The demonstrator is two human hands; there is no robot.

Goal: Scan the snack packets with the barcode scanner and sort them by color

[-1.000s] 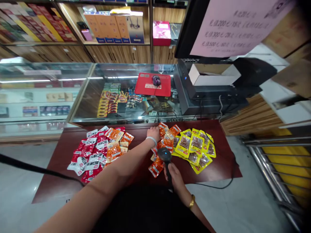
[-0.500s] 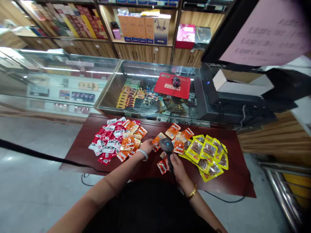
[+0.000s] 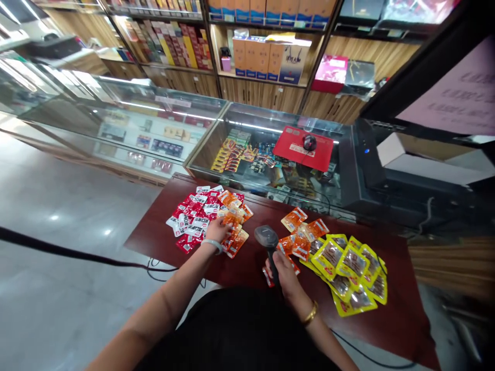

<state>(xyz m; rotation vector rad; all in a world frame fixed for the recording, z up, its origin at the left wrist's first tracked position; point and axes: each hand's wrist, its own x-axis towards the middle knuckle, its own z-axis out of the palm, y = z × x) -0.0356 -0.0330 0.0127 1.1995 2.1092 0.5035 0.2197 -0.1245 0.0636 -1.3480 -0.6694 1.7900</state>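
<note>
My left hand [image 3: 218, 230] lies over the left group of orange snack packets [image 3: 238, 241], its fingers stretched onto them. Beside it spreads a pile of red and white packets [image 3: 201, 222], partly covered by the orange ones. A black handheld barcode scanner [image 3: 266, 236] is gripped by its handle in my right hand [image 3: 285, 273], head pointing away from me. More orange packets [image 3: 294, 219] lie to the right of the scanner, some partly hidden behind my right hand. Next to these is a heap of yellow packets [image 3: 352, 260] with clear windows.
The packets lie on a dark red-brown tabletop [image 3: 154, 232] against a glass display counter [image 3: 247, 178]. On the counter are a red mat [image 3: 284, 149], a computer mouse [image 3: 309, 142] and black equipment [image 3: 358, 165] with an open white box [image 3: 398, 154]. A black cable [image 3: 96, 252] crosses at left.
My left hand has moved left, from an orange packet beside the scanner to the left orange group. That packet now lies among the right-hand ones. The camera view has shifted; my right hand still holds the scanner.
</note>
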